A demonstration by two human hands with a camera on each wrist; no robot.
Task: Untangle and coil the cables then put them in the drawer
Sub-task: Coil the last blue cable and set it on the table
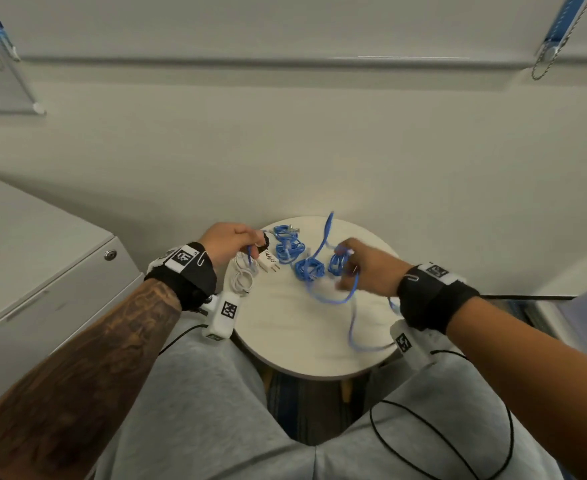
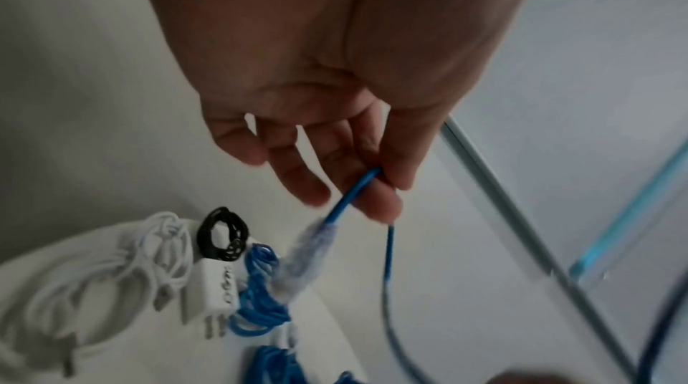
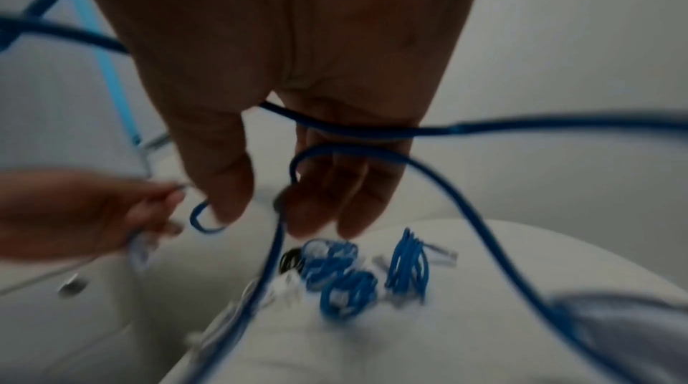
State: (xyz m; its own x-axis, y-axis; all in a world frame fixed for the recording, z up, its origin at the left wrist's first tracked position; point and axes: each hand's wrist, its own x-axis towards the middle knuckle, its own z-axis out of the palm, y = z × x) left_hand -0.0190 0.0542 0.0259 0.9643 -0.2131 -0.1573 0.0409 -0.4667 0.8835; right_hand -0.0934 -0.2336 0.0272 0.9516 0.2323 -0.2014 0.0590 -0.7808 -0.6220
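Round white table (image 1: 285,327) against a pale wall; grey cabinet (image 1: 25,271) to the left. On it: three coiled blue cables (image 1: 311,268), coiled white cable (image 1: 242,280), black coil (image 2: 223,233), white plug adapter (image 1: 269,263) with unreadable print. Left hand (image 1: 231,242) pinches the loose blue cable (image 1: 333,299) near its connector. Right hand (image 1: 368,268), fingers curled, has that cable looped around them. Wristbands carry square black-and-white code tags.

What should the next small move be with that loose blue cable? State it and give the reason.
Probably wind another turn around the right hand. The left hand pinches the loose blue cable near its plug end, loops already cross the right hand's fingers, and slack trails over the round table. Several blue coils already lie finished there.
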